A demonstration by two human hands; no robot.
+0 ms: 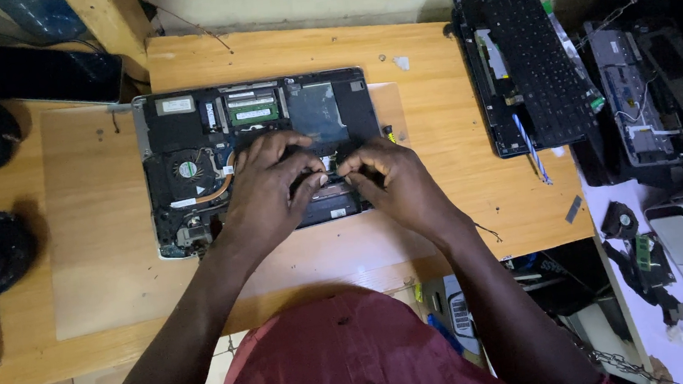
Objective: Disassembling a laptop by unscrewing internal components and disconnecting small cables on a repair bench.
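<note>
So there's an opened laptop (185, 132) lying bottom-up with its cover off, sitting at about 11 o'clock from the middle of the view on a wooden table (446, 65), and both hands are working right on top of its lower middle section. The left hand (270, 186) is curled over the board with its fingers bent down and bunched together, fingertips pressing onto some small dark part near the front edge of the chassis; I can't tell whether it's actually pinching anything or just pushing. The right hand (394, 178) sits at 3 o'clock from the left one, nearly touching it, fingers also curled tight with the tips pointed at the same spot, and again I can't make out if something's gripped in there since the knuckles hide it. At 9 o'clock from the left hand you can see the round cooling fan (187, 168) with a copper heat pipe (220, 187) curving off it, and at 12 o'clock from the hands there's a green memory stick (253, 114) in its slot. Well apart, over at 2 o'clock from the right hand, a detached black keyboard panel (525, 66) lies on the table edge, with more stripped laptop parts (649, 95) just beside it at 3 o'clock.
</note>
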